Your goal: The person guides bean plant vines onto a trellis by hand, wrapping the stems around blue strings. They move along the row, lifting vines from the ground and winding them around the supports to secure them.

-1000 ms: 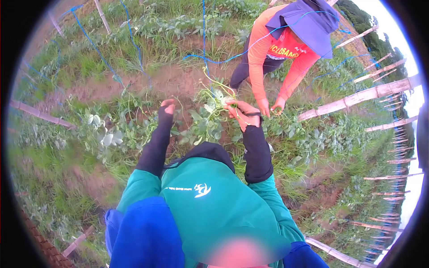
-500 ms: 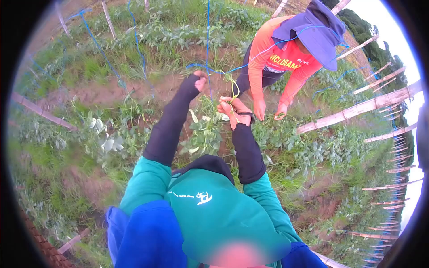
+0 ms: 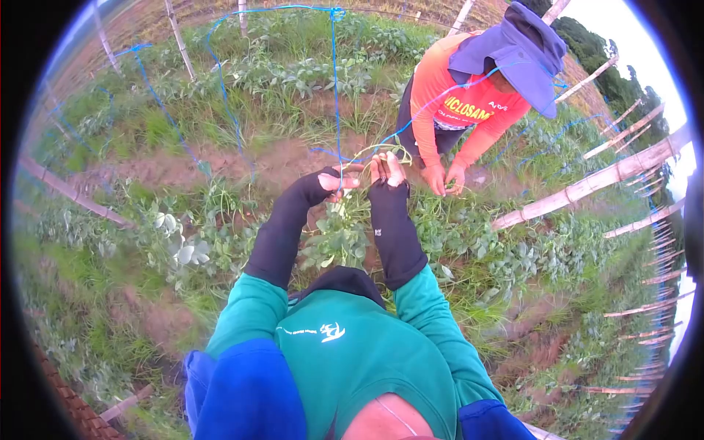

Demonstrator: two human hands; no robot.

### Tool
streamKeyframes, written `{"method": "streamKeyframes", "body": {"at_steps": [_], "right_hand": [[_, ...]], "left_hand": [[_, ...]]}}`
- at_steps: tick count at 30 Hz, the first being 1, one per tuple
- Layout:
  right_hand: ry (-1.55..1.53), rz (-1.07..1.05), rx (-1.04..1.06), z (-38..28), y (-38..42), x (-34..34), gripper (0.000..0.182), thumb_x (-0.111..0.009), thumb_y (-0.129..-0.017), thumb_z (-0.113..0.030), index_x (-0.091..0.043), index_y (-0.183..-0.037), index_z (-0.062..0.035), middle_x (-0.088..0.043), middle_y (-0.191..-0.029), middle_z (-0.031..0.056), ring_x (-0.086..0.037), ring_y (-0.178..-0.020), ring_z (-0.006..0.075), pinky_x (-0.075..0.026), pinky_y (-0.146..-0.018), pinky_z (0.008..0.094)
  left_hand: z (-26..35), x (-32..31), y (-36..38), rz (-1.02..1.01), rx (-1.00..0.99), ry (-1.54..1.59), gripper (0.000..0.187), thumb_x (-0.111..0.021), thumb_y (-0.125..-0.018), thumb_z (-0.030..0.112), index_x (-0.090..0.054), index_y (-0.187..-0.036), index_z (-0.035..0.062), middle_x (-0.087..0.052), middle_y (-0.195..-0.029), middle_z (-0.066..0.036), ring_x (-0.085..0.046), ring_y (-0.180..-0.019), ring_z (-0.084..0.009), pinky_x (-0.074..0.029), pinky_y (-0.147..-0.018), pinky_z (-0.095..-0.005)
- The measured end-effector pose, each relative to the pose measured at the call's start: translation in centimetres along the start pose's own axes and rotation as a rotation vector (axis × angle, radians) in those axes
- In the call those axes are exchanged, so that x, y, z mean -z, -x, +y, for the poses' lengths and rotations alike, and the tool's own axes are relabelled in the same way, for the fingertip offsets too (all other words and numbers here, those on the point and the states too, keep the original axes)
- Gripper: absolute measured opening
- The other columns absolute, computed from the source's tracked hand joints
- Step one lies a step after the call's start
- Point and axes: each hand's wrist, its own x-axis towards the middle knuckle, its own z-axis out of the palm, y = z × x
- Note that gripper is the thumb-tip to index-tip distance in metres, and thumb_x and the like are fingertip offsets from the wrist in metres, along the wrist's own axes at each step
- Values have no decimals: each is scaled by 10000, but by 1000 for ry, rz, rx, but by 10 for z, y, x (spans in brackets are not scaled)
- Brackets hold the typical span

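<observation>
In front of my chest, a thin green vine (image 3: 372,149) loops beside a blue string (image 3: 336,88) that hangs from a line above. My left hand (image 3: 340,182), in a dark sleeve that leaves the fingers bare, is closed at the string, with the vine's stem close by. Close to its right, my right hand (image 3: 388,170) has its fingers raised and curled on the vine. The fingers partly hide where vine and string meet. Below both hands grows a leafy plant (image 3: 339,238).
A co-worker in an orange shirt (image 3: 469,95) and wide hat bends over the plants at the right, both hands low among the leaves. Bamboo poles (image 3: 594,180) slant in from the right. More blue strings (image 3: 165,110) hang at the left over weedy rows.
My hands have come lower and closer together. The vine loop has spread sideways between them, and the string's top knot now shows. The co-worker's hands have drawn together.
</observation>
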Motion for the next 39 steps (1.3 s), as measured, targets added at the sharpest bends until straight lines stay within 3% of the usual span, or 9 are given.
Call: {"method": "streamKeyframes", "body": {"at_steps": [10, 14, 17, 20, 22, 26, 32, 34, 39], "right_hand": [[-186, 145, -92, 10, -12, 86, 184, -485, -797, -111, -468, -927, 18, -517, -906, 87, -507, -873, 160, -448, -755, 236], [-96, -1, -255, -13, -9, 61, 224, -495, -799, -176, -481, -927, 7, -534, -887, 81, -524, -827, 160, -458, -706, 233], [1044, -294, -414, -69, 5, 44, 292, -512, -773, -321, -546, -874, -49, -578, -778, 46, -531, -602, 112, -432, -568, 210], [1011, -854, -250, -104, -21, 19, 312, -490, -790, -299, -526, -933, -24, -571, -788, 44, -531, -625, 108, -436, -578, 248], [448, -498, -65, -91, 15, -49, 329, -481, -794, -292, -478, -961, -9, -544, -832, 73, -521, -697, 104, -427, -594, 268], [522, -438, -107, -68, -68, -12, 350, -483, -793, -258, -429, -1017, 6, -517, -869, 99, -514, -759, 126, -425, -624, 311], [807, 90, 704, -103, -154, 56, 220, -539, -734, -56, -506, -941, 11, -533, -892, 79, -515, -768, 167, -406, -719, 270], [1047, -419, 941, -89, -145, 32, 221, -528, -739, -44, -515, -952, 14, -530, -911, 90, -510, -792, 147, -404, -723, 252], [818, -822, 297, -8, -57, -60, 240, -457, -807, -115, -512, -1034, -58, -549, -994, 79, -490, -951, 161, -374, -807, 263]], "left_hand": [[1, -23, -10, -291, 90, -176, 580, -594, -705, 278, -358, -1196, 77, -478, -587, 7, -373, -411, -47, -301, -373, -191], [-9, -19, -17, 101, 128, -227, 306, -552, -742, 258, -468, -955, 54, -498, -533, -24, -383, -378, -63, -312, -354, -197], [-6, -21, 0, 274, 177, -30, 209, -509, -769, 231, -431, -887, 77, -528, -581, -36, -386, -375, -58, -301, -342, -200], [-22, -33, 3, 368, 46, 89, 223, -488, -781, 220, -409, -934, 77, -523, -582, -48, -389, -363, -65, -305, -333, -198], [-17, -47, 7, 400, 29, 179, 224, -474, -788, 216, -399, -949, 81, -527, -594, -49, -380, -358, -67, -304, -334, -199], [-30, -47, 10, 432, -30, 478, 166, -450, -795, 192, -365, -909, 107, -528, -638, -98, -450, -411, -107, -380, -364, -229], [-28, -47, 40, 721, -206, 879, 105, -365, -830, 118, -318, -921, 96, -498, -802, -156, -566, -675, -234, -501, -575, -321], [-27, -51, 38, 749, -265, 860, 101, -356, -839, 122, -315, -925, 89, -497, -839, -163, -567, -714, -243, -499, -596, -324], [-11, -54, 37, 698, -385, 415, 153, -365, -847, 168, -335, -962, 72, -505, -943, -167, -541, -860, -241, -472, -618, -302]]}}
